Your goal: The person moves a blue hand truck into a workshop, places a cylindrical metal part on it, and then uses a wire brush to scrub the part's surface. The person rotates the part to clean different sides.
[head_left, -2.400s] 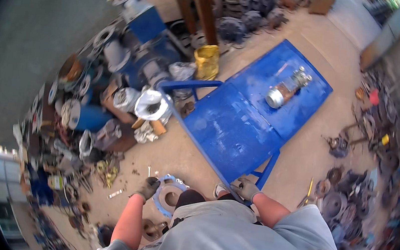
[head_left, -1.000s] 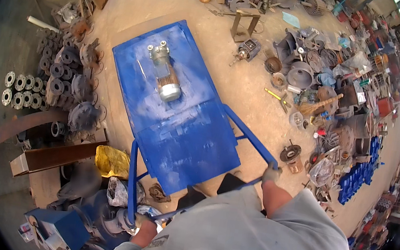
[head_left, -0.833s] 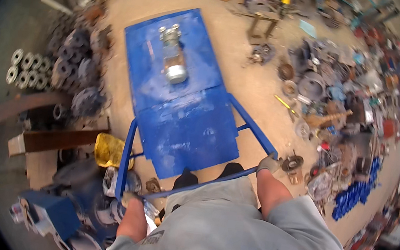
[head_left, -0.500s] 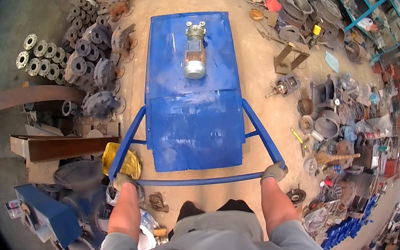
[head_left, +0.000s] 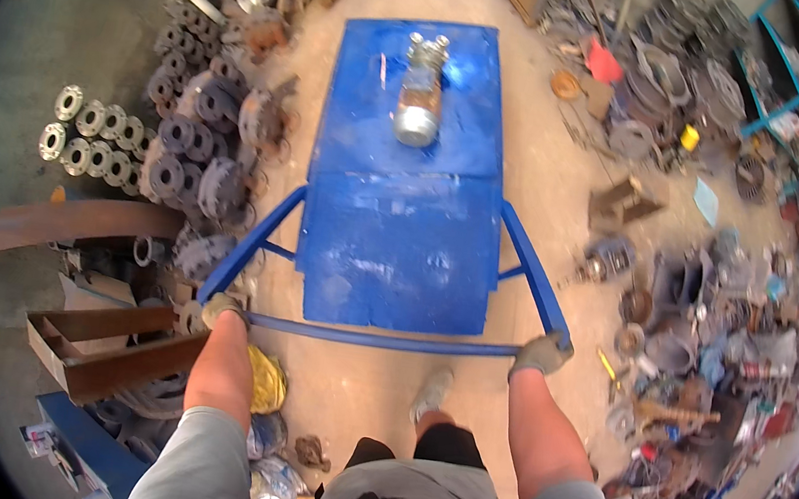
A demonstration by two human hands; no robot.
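Note:
Both my hands wear grey work gloves and grip the handle bar (head_left: 378, 339) of a blue flatbed cart (head_left: 401, 240). At the bar's left end, my left hand (head_left: 225, 309) is closed around it, by the slanting arm of the frame. My right hand (head_left: 543, 353) is wrapped round the right end in the same way. Far up the cart's flat deck lies an electric motor (head_left: 420, 96) with a silver rounded end toward me and a pump-like fitting at its far end. A thin pale stick (head_left: 383, 68) lies to its left.
Stacked pipe flanges (head_left: 101, 140) and rusty castings (head_left: 260, 120) line the left side. Nearer are a rusty steel channel (head_left: 128, 355) and a yellow bag (head_left: 266, 380). Along the right lie a brown metal frame (head_left: 625, 203), another motor (head_left: 608, 259), many machine parts and blue shelving (head_left: 792, 104).
The cart now points straighter ahead, its far end swung rightward in view. One of my feet has come into sight under the bar. Both hands keep their hold.

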